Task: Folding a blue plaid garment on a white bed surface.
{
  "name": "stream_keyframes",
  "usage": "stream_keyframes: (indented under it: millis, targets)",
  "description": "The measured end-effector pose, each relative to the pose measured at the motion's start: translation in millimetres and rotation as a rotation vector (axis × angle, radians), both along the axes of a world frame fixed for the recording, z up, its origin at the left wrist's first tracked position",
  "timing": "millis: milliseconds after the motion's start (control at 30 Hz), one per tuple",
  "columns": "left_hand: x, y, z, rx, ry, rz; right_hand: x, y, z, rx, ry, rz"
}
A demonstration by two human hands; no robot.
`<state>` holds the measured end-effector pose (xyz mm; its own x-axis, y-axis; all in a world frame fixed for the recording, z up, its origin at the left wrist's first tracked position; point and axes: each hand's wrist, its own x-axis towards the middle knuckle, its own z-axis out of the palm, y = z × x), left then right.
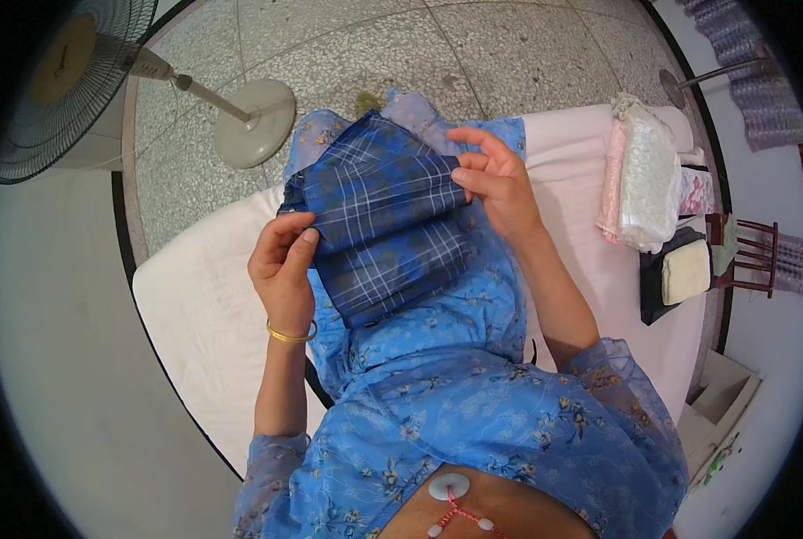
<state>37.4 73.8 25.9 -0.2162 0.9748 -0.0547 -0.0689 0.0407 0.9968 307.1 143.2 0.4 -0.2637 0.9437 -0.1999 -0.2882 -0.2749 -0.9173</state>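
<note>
A blue plaid cloth garment [381,202] with white lines lies partly folded over my lap, on a blue floral dress [442,411]. Its left edge is pinched between the thumb and fingers of my left hand [283,263], which has a gold bangle [292,337] at the wrist. My right hand [499,182] grips the right corner of the upper fold, with some fingers raised. Below that fold, a second layer of the cloth slopes down towards my waist. The garment's exact kind cannot be made out.
I sit on a bed with a pale pink sheet [192,303]. On its right lie a plastic-wrapped bundle [649,178] and a cream folded cloth [686,273] on dark fabric. A standing fan's base [256,124] rests on the speckled floor. Beyond the bed is a wooden chair [752,256].
</note>
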Motion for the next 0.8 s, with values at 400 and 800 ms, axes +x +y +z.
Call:
stream_keyframes:
  millis: [400, 800]
  targets:
    - [-4, -60, -9, -0.057, 0.243, -0.191, -1, -48, 1, -0.042, -0.052, 0.095]
    - [-55, -27, -8, 0.05, 0.701, -0.129, 38, -55, -35, 0.075, -0.505, -0.087]
